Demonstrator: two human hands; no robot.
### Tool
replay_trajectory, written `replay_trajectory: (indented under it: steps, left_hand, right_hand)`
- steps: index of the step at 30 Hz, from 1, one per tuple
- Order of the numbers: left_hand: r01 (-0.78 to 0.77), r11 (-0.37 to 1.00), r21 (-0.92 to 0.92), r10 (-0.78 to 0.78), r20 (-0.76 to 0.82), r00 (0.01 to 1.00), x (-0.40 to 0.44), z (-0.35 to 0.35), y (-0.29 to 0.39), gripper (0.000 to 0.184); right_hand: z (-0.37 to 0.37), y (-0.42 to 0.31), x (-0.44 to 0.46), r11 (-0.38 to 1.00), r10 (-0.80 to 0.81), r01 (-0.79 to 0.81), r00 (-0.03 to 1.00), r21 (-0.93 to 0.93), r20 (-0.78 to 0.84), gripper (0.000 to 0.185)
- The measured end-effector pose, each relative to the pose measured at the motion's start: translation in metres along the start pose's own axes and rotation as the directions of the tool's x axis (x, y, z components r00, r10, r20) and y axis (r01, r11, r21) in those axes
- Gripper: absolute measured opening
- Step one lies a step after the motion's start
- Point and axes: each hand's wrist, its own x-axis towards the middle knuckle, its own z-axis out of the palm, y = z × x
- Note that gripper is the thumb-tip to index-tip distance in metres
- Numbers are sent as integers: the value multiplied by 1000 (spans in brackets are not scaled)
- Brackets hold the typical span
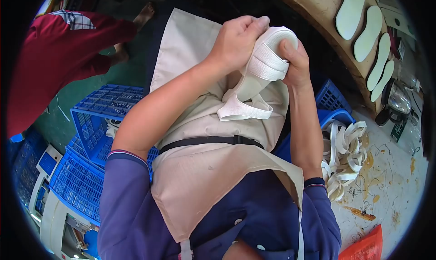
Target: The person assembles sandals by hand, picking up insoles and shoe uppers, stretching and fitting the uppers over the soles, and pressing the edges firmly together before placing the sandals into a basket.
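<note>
A white sandal (267, 69) is held over my lap, toe end up, its heel strap hanging toward my waist. My left hand (238, 41) is closed on the left edge of its toe end, thumb near the tip. From the other side my right hand (297, 62) grips the sandal, with the thumb pressed on the insole inside the front opening and the fingers hidden behind the sole. A beige apron (190, 42) lies beneath the sandal and both forearms.
Several pale insoles (374, 32) lie along a curved wooden bench edge (318, 7). White straps (345, 155) fill a blue basket (334, 117) at my right. Blue crates (106, 101) are stacked at my left. A person in red clothing (68, 64) is beyond them. A red bag (363, 246) lies low right.
</note>
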Motion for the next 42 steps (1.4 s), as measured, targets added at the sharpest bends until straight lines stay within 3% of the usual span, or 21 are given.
replay_trajectory:
  steps: [3,4,7,8,11,13,18,21,26,29,30,33,37,42]
  left_hand:
    - [70,996,59,-69,-10,998,-14,-1,-6,38]
    - [-4,989,-149,5,3,1000,-13,0,-6,32]
    - [-31,999,-29,29,-68,997,-7,2,-13,26]
    - [-23,987,-160,19,-25,1000,-7,5,-19,27]
    - [-76,994,81,82,-82,993,-13,-2,0,28]
    - [-39,999,-22,40,42,998,-13,-13,27,41]
    - [76,971,225,-144,303,942,-2,-43,82,43]
    - [120,952,281,-200,280,939,0,-51,96,37]
    - [270,955,-123,-247,174,953,8,-52,80,26]
    - [307,950,-59,-301,95,949,3,-41,80,28]
    - [324,945,54,-328,183,927,7,-48,87,30]
    - [369,885,283,-426,178,887,12,-47,107,33]
    - [248,873,420,-362,216,907,19,-58,116,33]
    - [422,892,163,-448,192,873,29,-61,101,24]
  right_hand:
    - [-5,-1,-2,1000,-23,22,999,-13,-35,44]
    - [-4,-1,-2,1000,-16,16,1000,0,-25,43]
    - [-9,6,8,1000,12,-14,998,25,55,42]
    - [-8,3,8,1000,-8,6,999,31,53,40]
    - [7,-9,7,999,18,-17,999,-28,37,36]
    - [15,-15,11,990,16,-17,1000,-141,-2,38]
    - [36,-22,14,959,2,2,1000,-285,15,37]
    - [42,-25,15,936,-48,51,999,-349,17,38]
    - [46,-12,18,915,-20,15,1000,-404,-7,40]
    - [39,-9,18,926,-5,2,1000,-378,-9,44]
    - [37,-8,21,930,-18,13,1000,-367,-10,47]
    - [41,-10,23,871,-67,51,998,-489,-17,51]
    - [44,-17,25,806,-33,28,999,-591,2,43]
    - [49,-15,28,804,8,-9,1000,-595,-4,43]
